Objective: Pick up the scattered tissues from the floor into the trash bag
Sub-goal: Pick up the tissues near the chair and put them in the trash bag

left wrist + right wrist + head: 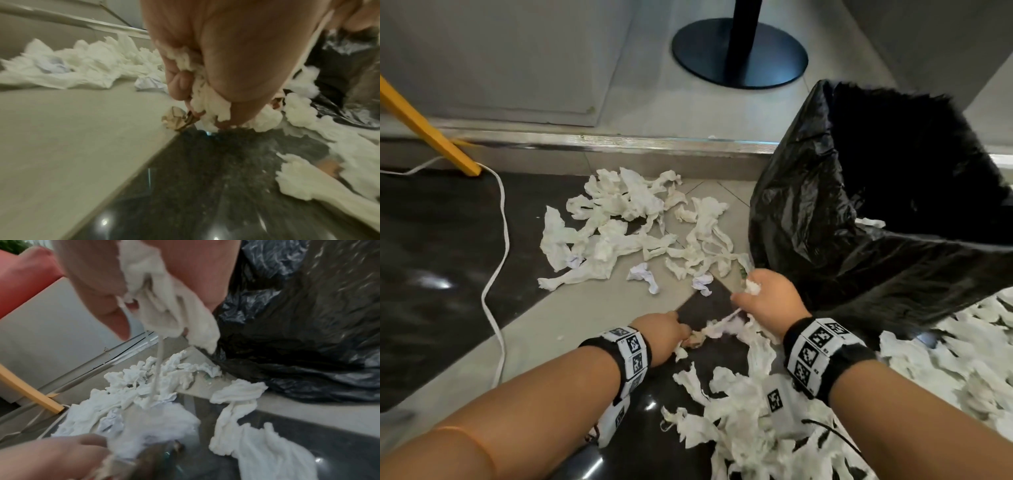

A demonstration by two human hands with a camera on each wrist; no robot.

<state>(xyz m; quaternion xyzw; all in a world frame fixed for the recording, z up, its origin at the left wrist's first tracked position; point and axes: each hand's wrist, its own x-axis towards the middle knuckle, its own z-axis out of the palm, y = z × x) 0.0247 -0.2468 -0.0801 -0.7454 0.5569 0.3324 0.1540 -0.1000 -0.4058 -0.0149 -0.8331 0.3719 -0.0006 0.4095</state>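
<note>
My left hand (671, 334) is low over the floor, its fingers curled round a wad of white tissue (207, 100). My right hand (763, 294) grips another bunch of tissue (168, 305), from which a thin twisted strand (722, 320) stretches toward the left hand. The black trash bag (876, 212) stands open just right of the right hand. Crumpled white tissues (626, 222) lie scattered ahead on the floor. More tissues (750, 421) lie below my wrists and at the right (969, 363).
A white cable (500, 267) snakes along the floor at the left beside a yellow leg (428, 130). A metal threshold strip (654, 144) runs across ahead. Beyond it stands a black round stand base (739, 54). A small brownish scrap (174, 118) lies by my left fingers.
</note>
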